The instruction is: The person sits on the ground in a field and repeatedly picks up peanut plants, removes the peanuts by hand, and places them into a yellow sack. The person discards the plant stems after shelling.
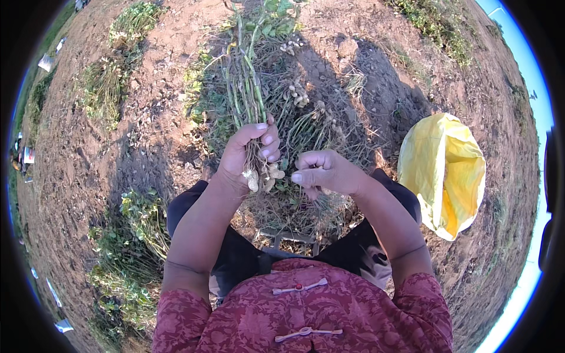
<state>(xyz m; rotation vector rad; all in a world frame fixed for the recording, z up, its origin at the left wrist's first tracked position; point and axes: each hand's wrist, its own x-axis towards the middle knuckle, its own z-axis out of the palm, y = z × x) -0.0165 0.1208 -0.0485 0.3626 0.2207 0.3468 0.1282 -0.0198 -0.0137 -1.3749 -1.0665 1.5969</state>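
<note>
My left hand is wrapped around the lower stems of a bunch of peanut plants. The green stems rise away from me, past the thumb. Below the fist, thin roots hang down with several pale peanut pods on them. To the right, apart from the bunch, my right hand has its fingers curled in and its thumb pointing left. A pale pod shows at the underside of this hand; the palm itself is hidden. Beneath both hands lies a heap of pulled peanut plants, some with pods attached.
A yellow woven sack stands with its mouth gaping beside my right knee. More peanut plants lie on the soil to my left and in a row farther off. A low metal-framed seat shows between my legs.
</note>
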